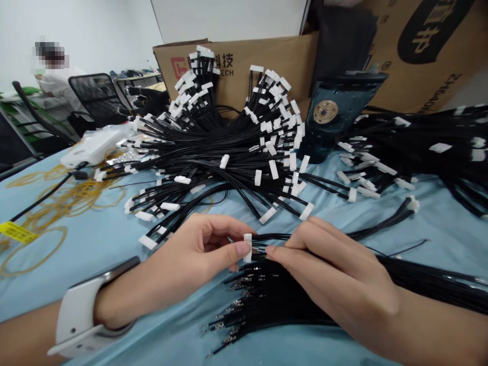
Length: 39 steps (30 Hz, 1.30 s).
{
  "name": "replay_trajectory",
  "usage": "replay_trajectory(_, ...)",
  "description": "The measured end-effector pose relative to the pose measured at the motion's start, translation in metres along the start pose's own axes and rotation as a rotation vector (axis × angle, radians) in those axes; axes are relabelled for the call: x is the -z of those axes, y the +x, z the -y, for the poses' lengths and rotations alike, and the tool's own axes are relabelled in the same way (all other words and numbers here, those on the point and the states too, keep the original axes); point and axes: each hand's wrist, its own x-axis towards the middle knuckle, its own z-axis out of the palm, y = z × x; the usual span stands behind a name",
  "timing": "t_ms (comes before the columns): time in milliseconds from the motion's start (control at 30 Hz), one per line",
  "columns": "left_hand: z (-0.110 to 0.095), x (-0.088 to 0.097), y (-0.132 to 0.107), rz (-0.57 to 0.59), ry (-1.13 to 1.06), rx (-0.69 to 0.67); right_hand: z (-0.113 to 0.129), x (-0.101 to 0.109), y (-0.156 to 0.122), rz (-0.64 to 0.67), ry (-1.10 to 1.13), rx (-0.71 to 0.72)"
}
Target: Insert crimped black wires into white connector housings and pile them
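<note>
Loose black wires (301,300) lie on the cloth-covered desk (171,330), metal tips (231,334) leftward. Just above, the left hand (202,251) pinches a white connector (247,258); the right hand (335,269) pinches a wire (261,252) beside it. Beyond: connector-ended cable bundles (217,137), then a cardboard box (284,57).

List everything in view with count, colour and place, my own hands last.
Small plastic connector: one, white, front centre
Thin insulated wires: several, black, at that connector
Loose metal-tipped wires: many, black, front right
Wire heaps with white connectors: two, black, centre and right
Lidded tumbler: one, blue, right of centre
Printed cardboard boxes: two, brown, back
Thin looped bands: many, yellow, left
Smooth boxy object: one, white, left
Cloth: one, light blue, under everything
Mesh chair: one, black, far left
Person: one, white top, far left
Watch: one, white strap, left wrist
Left hand: one, bare, pinching the connector
Right hand: one, bare, pinching wires
</note>
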Motion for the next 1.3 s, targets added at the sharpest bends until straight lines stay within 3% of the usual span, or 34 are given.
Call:
replay_trajectory(633, 0.000, 0.002, -0.001, 0.004, -0.022, 0.025, 0.003, 0.000, -0.001, -0.023, 0.044, -0.026)
replay_trajectory(800, 0.001, 0.002, 0.000, 0.017, -0.017, 0.023, 0.002, 0.002, 0.000, 0.002, 0.007, 0.011)
replay_trajectory(967, 0.001, 0.001, -0.001, 0.002, -0.015, 0.045, 0.005, 0.005, 0.001, 0.061, 0.029, -0.044)
replay_trajectory(1200, -0.004, 0.001, -0.001, 0.036, 0.006, 0.067, 0.005, 0.015, 0.006, 0.141, -0.046, 0.105)
replay_trajectory(1300, -0.004, 0.001, -0.002, 0.052, 0.030, 0.043, 0.002, 0.007, 0.005, 0.087, -0.057, 0.166)
